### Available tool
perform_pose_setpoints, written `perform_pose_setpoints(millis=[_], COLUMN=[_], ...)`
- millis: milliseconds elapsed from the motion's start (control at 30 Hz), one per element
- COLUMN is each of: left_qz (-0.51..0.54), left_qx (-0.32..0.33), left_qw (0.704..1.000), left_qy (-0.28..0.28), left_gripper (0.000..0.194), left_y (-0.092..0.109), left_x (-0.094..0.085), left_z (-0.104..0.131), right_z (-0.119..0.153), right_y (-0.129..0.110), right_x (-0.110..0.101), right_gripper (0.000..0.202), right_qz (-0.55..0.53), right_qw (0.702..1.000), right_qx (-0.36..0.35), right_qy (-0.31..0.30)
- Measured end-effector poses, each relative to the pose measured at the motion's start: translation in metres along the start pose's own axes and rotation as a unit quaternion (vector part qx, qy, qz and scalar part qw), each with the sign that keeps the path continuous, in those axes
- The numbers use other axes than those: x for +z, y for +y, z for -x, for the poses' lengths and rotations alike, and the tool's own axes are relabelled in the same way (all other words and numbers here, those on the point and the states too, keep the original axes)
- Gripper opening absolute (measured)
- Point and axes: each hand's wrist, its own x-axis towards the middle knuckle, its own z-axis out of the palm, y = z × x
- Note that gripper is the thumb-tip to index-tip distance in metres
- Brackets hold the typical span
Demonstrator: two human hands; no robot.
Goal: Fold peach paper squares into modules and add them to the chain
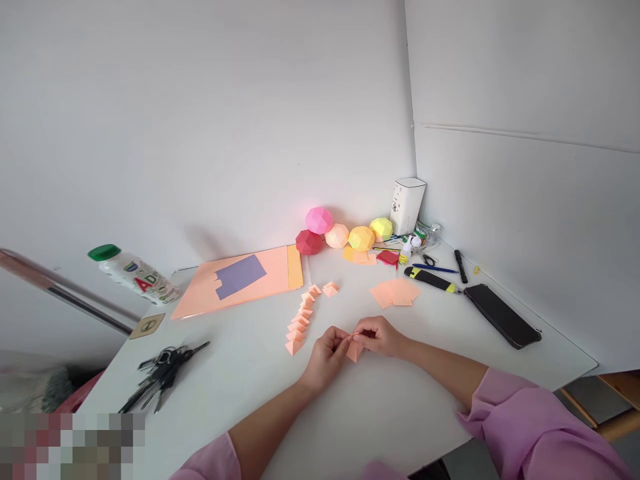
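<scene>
Between my two hands is a small piece of peach paper (354, 352), partly folded, its lower point hanging below my fingers. My left hand (327, 353) pinches its left side, and my right hand (383, 335) pinches the upper right edge, with the fingertips nearly meeting. Just left of my hands, a row of folded peach paper pieces (299, 327) runs away from me, with one single folded piece (331, 289) beside its far end. Beyond my right hand lie flat peach paper squares (397, 293), overlapping each other.
Several faceted paper balls (319, 221) sit against the wall. Peach sheets (200, 287) with a purple piece (241, 277) lie at left, near a white bottle (140, 277) and keys (167, 370). At right are a cutter (431, 279), a glue bottle (405, 253) and a black phone (501, 315).
</scene>
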Motion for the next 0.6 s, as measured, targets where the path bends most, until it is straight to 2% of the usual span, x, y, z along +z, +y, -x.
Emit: perform_pose_setpoints(millis=[233,367,600], left_qz=[0.024,0.0,-0.048], left_qx=[-0.019,-0.018,-0.017], left_qw=[0.999,1.0,0.999], left_qy=[0.008,-0.005,-0.017], left_gripper=[0.035,0.036,0.036], left_y=[-0.0006,-0.0005,-0.0004], left_x=[0.0007,-0.0008,-0.0033], left_z=[-0.0007,-0.0007,0.0024], right_z=[0.0038,0.0036,0.0036], right_y=[0.0033,0.0043,0.0015], right_x=[0.0006,0.0003,0.0024], right_gripper=[0.023,0.025,0.025], right_qz=[-0.007,-0.012,0.015], right_qw=[1.0,1.0,0.997], right_qx=[-0.005,-0.006,-0.066], right_qy=[0.012,0.015,0.046])
